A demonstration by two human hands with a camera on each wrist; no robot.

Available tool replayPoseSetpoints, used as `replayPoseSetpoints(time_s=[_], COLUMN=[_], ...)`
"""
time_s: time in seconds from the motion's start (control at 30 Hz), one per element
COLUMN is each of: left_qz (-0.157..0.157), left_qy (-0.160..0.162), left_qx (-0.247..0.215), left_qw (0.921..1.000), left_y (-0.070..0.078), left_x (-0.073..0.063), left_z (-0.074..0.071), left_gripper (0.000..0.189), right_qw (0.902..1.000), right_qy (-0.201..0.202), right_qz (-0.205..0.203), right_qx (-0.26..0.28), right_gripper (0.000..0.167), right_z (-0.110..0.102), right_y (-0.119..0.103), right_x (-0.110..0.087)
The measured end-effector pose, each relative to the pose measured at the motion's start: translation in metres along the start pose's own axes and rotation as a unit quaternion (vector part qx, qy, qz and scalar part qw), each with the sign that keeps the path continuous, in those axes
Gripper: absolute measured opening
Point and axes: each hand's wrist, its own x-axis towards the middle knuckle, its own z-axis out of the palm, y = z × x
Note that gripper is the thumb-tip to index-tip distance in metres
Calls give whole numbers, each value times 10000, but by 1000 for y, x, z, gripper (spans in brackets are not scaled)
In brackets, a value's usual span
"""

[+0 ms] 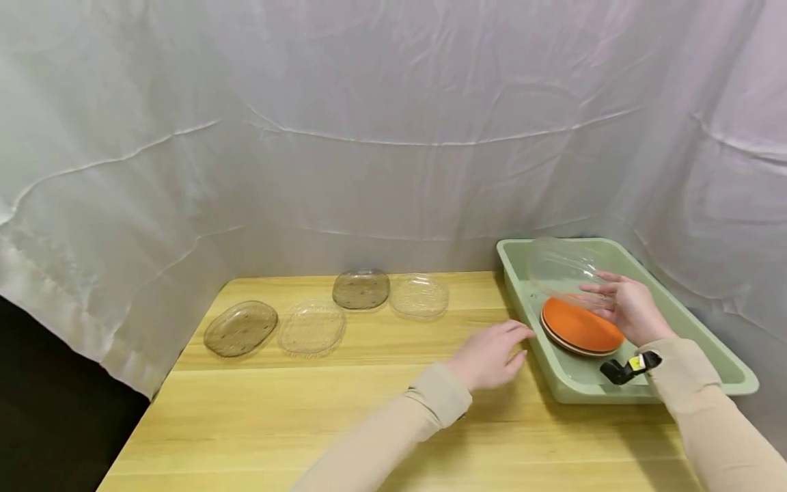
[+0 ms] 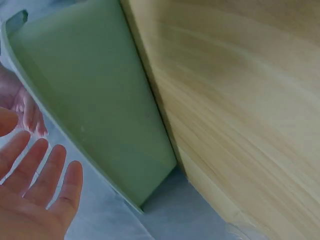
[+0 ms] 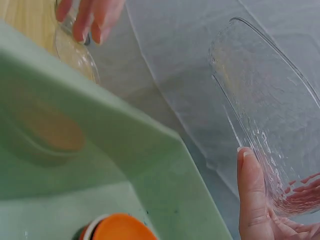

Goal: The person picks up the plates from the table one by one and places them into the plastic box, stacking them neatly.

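Observation:
My right hand point(image 1: 633, 307) grips a clear textured plate point(image 1: 559, 266) by its edge and holds it tilted above the green tub point(image 1: 707, 335). In the right wrist view the thumb lies along the near side of this clear plate point(image 3: 280, 105), with fingers seen through it. Below it, inside the tub, an orange plate point(image 1: 581, 324) tops a small stack with a pale rim under it. My left hand point(image 1: 492, 355) is beside the tub's left wall, fingers extended and holding nothing; the left wrist view shows its spread fingers point(image 2: 47, 170).
On the wooden table point(image 1: 277, 424) to the left lie a brown see-through plate point(image 1: 241, 329), a clear plate point(image 1: 312, 329), a second brownish plate point(image 1: 361, 290) and another clear plate point(image 1: 420, 297). Grey curtains point(image 1: 393, 191) hang behind the table. A black strap mount point(image 1: 630, 367) sits on the right wrist.

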Motion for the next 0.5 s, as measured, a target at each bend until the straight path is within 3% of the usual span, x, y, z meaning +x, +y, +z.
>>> replayPoseSetpoints(time_s=[0.17,0.33,0.5], left_qz=[299,587,764], left_qy=[-276,-361,-239], left_qx=[451,750,906], left_qw=[9982,9948,9927], left_y=[9,15,15], left_x=[1,1,3], left_z=[7,13,19], left_gripper=[45,48,48], right_qw=[9998,9997,9983], right_qy=[123,138,159], right_qz=[94,139,382], right_qx=[-97,-164,418], right_gripper=[67,69,69], right_z=[-8,-18,-33], right_y=[0,5,10], right_x=[5,10,15])
